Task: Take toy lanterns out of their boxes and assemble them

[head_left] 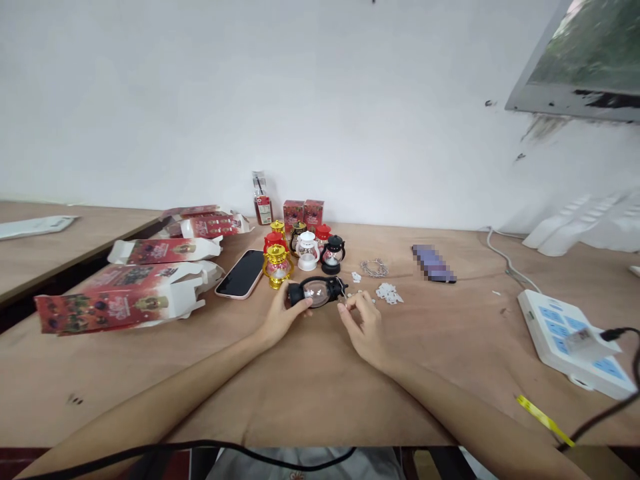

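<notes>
My left hand (286,312) grips a small black lantern (317,292) with a clear globe. It lies on its side above the table, base in my fingers and top pointing right. At the lantern's top, my right hand (364,325) is closed in a pinch. A thin silvery strand shows between its fingertips and the lantern, too fine to make out fully. Behind stand several small lanterns: gold (277,267), white (307,252), red and black (332,255). To the right lie a heap of silvery chain-like pieces (375,268) and a pile of small white tags (389,293).
Opened red boxes (145,300) spread over the left side beside a phone (241,275). A bottle (262,200) and two small red boxes (303,213) stand by the wall. Right are another phone (434,264), a power strip (565,340) and cables (510,267).
</notes>
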A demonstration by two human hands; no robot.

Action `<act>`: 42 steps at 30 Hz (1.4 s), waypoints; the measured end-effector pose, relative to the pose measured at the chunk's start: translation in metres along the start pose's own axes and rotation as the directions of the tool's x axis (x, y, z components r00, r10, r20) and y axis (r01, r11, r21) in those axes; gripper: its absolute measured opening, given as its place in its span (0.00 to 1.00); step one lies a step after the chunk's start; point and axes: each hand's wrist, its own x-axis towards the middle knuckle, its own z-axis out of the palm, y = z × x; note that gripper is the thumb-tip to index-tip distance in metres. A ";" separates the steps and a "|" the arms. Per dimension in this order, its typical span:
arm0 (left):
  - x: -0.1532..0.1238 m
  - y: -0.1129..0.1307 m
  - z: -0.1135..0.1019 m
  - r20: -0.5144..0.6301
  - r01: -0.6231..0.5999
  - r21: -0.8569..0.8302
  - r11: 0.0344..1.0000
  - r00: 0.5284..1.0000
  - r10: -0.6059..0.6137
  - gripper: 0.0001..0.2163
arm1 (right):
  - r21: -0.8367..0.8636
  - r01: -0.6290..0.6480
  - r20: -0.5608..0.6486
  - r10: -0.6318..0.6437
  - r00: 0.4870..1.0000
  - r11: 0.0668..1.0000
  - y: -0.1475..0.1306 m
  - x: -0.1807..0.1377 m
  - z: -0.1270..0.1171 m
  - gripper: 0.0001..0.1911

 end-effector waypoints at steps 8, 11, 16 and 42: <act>0.006 0.006 -0.004 -0.060 0.097 -0.304 0.948 0.991 -0.120 0.16 | 0.150 -0.314 -0.025 0.322 0.947 0.937 0.011 0.007 0.002 0.15; 0.004 0.009 -0.003 0.009 0.120 -0.281 0.952 0.992 -0.122 0.16 | 0.170 -0.342 0.095 0.330 0.939 0.924 0.013 0.006 0.004 0.18; 0.004 0.001 -0.003 0.055 0.097 -0.222 0.970 0.995 -0.087 0.18 | 0.186 -0.371 0.169 0.343 0.924 0.910 0.009 0.004 0.004 0.21; -0.002 -0.005 -0.005 0.018 0.002 0.063 0.998 1.000 -0.003 0.27 | 0.255 -0.332 0.198 0.286 0.937 0.908 0.012 0.006 0.004 0.22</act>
